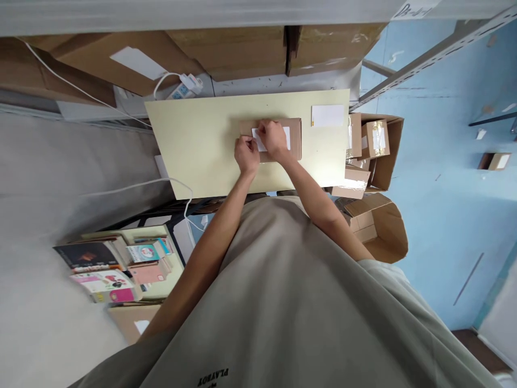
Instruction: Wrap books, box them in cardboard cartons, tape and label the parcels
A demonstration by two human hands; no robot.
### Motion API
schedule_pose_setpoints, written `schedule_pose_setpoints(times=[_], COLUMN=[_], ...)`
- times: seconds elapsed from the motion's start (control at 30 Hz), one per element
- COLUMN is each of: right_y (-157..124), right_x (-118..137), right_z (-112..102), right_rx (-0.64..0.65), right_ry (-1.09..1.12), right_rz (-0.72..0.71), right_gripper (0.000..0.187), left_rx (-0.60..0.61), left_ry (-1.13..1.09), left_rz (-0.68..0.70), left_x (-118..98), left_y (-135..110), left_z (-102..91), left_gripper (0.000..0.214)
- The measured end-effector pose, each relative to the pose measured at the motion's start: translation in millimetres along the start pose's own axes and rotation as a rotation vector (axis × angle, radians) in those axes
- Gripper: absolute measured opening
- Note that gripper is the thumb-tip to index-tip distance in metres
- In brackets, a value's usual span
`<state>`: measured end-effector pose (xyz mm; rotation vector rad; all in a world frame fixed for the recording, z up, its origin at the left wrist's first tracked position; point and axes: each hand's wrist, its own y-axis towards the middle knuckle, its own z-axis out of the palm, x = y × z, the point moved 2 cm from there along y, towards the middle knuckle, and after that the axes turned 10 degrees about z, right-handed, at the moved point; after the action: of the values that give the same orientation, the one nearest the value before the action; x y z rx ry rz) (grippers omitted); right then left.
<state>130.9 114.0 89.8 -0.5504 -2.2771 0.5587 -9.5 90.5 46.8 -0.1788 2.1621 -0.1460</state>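
Note:
A flat brown cardboard parcel [294, 138] lies on the pale yellow tabletop [202, 145]. A white label [286, 137] sits on its top face. My right hand [273, 139] rests on the label with fingers curled and pressed down on it. My left hand [246, 153] is at the parcel's near left edge, fingers bent and pinching at the label's corner. A second white label sheet [327, 115] lies on the table to the right of the parcel.
An open carton [391, 156] with small taped boxes stands right of the table, another open carton [383, 226] below it. Large cardboard boxes [226, 51] line the back. A white power strip [183, 86] and cable lie at the left. Books [113, 264] are stacked lower left.

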Motion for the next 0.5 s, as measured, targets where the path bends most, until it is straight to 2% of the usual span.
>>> schedule_pose_setpoints(times=[0.13, 0.23, 0.37, 0.5], right_y=[5.6, -8.7, -25.0, -10.2], right_x=[12.3, 2.9, -16.9, -13.8], right_z=[1.0, 1.4, 6.3, 8.6], right_rx=[0.027, 0.09, 0.156, 0.137], right_ry=[-0.051, -0.089, -0.062, -0.024], right_rz=[-0.021, -0.037, -0.048, -0.019], right_gripper=[0.019, 0.016, 0.016, 0.014], left_rx=[-0.063, -0.05, 0.005, 0.055], left_ry=[0.012, 0.003, -0.064, -0.075], left_rz=[0.017, 0.021, -0.004, -0.035], left_x=[-4.3, -2.9, 5.2, 13.0], left_y=[-3.9, -6.6, -6.3, 0.5], left_z=[-1.9, -5.1, -12.0, -18.6], left_gripper=[0.016, 0.015, 0.034, 0.049])
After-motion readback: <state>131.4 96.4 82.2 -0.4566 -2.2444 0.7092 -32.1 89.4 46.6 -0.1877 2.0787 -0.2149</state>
